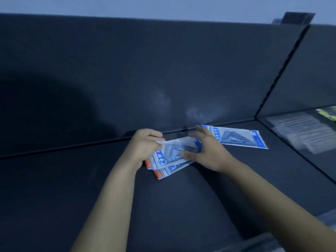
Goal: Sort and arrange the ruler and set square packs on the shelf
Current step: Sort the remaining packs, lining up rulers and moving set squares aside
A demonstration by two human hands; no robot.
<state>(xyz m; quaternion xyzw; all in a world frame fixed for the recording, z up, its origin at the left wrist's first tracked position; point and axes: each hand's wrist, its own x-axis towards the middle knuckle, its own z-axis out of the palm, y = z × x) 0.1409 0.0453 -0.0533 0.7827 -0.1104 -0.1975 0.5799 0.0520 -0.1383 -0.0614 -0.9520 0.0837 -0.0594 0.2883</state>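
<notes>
Left hand (145, 145) grips fanned set square packs (174, 158) on my feed; right hand (207, 151), fingers straight, touches them; one more pack (241, 138) lies on the shelf (91, 179).

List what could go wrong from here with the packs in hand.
1. The fanned set square packs are splayed in the left hand's grip; the bottom orange-edged pack could slip out.
2. The right hand crowds the lone set square pack lying on the shelf; a nudge may skew it.

Blurred clear packs (300, 131) at right, yellow-green item (328, 113) cut by edge, print on held packs (173, 158) unreadable.
</notes>
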